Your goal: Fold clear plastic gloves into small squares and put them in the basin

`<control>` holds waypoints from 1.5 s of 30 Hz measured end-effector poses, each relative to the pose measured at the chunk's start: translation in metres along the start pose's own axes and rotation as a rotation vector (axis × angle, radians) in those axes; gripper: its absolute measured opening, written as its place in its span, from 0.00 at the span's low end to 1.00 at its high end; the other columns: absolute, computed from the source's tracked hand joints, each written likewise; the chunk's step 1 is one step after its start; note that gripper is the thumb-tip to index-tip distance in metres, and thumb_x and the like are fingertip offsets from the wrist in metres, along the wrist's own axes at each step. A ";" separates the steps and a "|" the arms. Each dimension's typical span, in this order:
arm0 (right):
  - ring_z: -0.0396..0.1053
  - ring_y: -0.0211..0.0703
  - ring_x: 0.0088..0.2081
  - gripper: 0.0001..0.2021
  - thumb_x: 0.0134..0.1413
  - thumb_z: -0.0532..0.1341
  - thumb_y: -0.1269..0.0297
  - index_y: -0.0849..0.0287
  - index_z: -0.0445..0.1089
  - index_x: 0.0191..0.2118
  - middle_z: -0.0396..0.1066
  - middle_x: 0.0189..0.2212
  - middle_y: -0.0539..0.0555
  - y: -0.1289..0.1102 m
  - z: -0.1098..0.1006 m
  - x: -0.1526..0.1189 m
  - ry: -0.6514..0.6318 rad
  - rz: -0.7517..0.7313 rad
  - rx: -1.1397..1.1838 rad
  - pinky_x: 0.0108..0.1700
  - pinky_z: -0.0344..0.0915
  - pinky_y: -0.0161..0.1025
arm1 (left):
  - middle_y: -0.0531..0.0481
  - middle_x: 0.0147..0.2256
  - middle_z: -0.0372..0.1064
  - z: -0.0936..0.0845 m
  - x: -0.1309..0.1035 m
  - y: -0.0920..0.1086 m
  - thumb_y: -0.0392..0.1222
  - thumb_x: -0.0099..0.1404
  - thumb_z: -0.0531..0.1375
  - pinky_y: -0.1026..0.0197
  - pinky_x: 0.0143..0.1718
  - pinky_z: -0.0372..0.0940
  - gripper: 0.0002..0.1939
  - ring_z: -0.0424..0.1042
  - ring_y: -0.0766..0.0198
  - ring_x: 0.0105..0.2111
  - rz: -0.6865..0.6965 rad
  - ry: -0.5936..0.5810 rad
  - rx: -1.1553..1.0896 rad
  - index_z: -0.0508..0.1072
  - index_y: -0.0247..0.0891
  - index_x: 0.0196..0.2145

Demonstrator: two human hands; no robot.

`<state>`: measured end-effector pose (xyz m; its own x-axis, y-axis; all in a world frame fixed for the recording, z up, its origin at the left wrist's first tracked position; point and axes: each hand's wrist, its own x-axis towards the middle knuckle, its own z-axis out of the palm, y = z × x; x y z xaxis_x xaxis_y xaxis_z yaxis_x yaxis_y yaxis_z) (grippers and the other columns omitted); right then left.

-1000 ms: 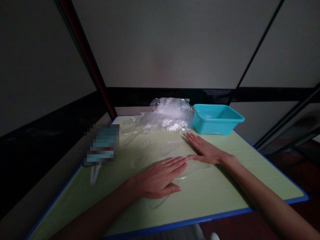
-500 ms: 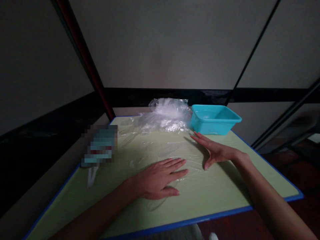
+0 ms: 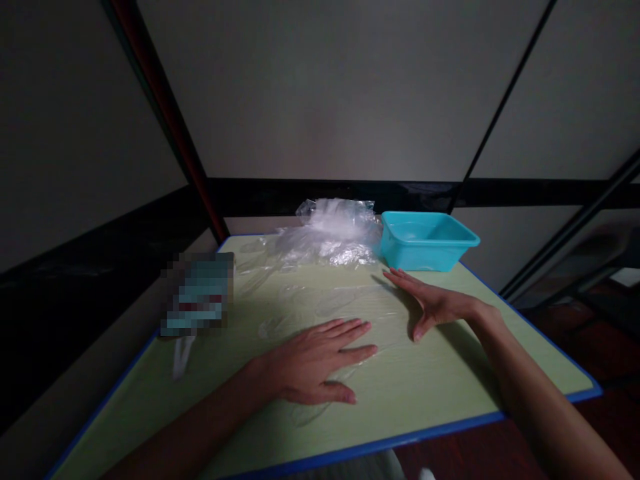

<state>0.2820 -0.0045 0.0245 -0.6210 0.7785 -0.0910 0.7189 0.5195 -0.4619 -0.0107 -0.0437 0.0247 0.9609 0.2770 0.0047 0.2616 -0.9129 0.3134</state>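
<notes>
A thin, clear disposable plastic glove lies spread on the table, its finger-like outlines faint against the pale surface. My left hand rests palm down on it, fingers spread, covering its middle. To the right, my right hand is open with thumb and fingers apart, close to the glove's right side. Whether its fingertips touch the plastic or only the table, I cannot tell. Neither hand grasps anything.
A crumpled heap of clear plastic lies along the back of the yellow-green table, which has a blue edge. Beside it stands a turquoise plastic basin. At the left edge is a blurred-out item with a white strip below it.
My right hand has shifted very slightly right, off the plastic's edge. My left hand stays flat in nearly the same place, its thumb slightly lower.
</notes>
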 end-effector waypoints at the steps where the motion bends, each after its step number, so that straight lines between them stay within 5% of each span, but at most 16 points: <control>1: 0.29 0.55 0.60 0.55 0.31 0.65 0.47 0.53 0.29 0.61 0.27 0.61 0.57 0.001 0.000 0.001 0.042 -0.006 0.000 0.58 0.38 0.54 | 0.48 0.61 0.29 0.000 0.000 0.000 0.58 0.59 0.48 0.51 0.57 0.37 0.34 0.33 0.55 0.59 0.003 0.008 -0.001 0.45 0.43 0.58; 6: 0.44 0.53 0.58 0.39 0.48 0.55 0.49 0.60 0.38 0.61 0.42 0.59 0.60 0.003 0.008 0.015 0.298 0.029 -0.076 0.56 0.47 0.52 | 0.46 0.60 0.33 -0.002 -0.001 0.003 0.59 0.58 0.49 0.52 0.58 0.37 0.37 0.36 0.55 0.59 0.003 0.041 -0.018 0.44 0.39 0.59; 11: 0.53 0.52 0.55 0.34 0.51 0.52 0.50 0.63 0.43 0.59 0.50 0.56 0.62 0.008 0.017 0.025 0.306 0.017 -0.121 0.54 0.53 0.49 | 0.43 0.60 0.36 -0.003 0.000 0.009 0.59 0.58 0.49 0.55 0.58 0.37 0.38 0.38 0.57 0.59 0.013 0.018 -0.031 0.43 0.34 0.59; 23: 0.55 0.52 0.54 0.33 0.51 0.52 0.50 0.60 0.43 0.59 0.50 0.56 0.61 0.011 0.018 0.024 0.314 0.014 -0.113 0.53 0.54 0.51 | 0.42 0.60 0.34 0.000 -0.001 0.011 0.60 0.57 0.49 0.55 0.58 0.36 0.39 0.37 0.56 0.59 0.021 -0.017 -0.044 0.43 0.32 0.59; 40: 0.54 0.51 0.54 0.30 0.54 0.50 0.51 0.57 0.44 0.59 0.52 0.56 0.59 0.009 0.014 0.024 0.336 0.005 -0.038 0.54 0.53 0.52 | 0.45 0.60 0.33 -0.005 -0.004 0.009 0.60 0.57 0.48 0.53 0.58 0.37 0.39 0.37 0.55 0.59 0.053 0.077 -0.022 0.40 0.37 0.59; 45: 0.45 0.54 0.58 0.41 0.45 0.58 0.50 0.57 0.38 0.60 0.43 0.59 0.60 0.000 0.006 0.016 0.235 -0.016 -0.037 0.55 0.47 0.54 | 0.46 0.61 0.34 -0.012 -0.015 -0.012 0.54 0.63 0.44 0.53 0.58 0.35 0.33 0.37 0.59 0.59 -0.154 0.190 0.057 0.34 0.39 0.59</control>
<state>0.2698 0.0058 0.0180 -0.5456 0.8285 0.1263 0.7232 0.5416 -0.4286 -0.0291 -0.0337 0.0319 0.8760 0.4611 0.1414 0.4138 -0.8692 0.2707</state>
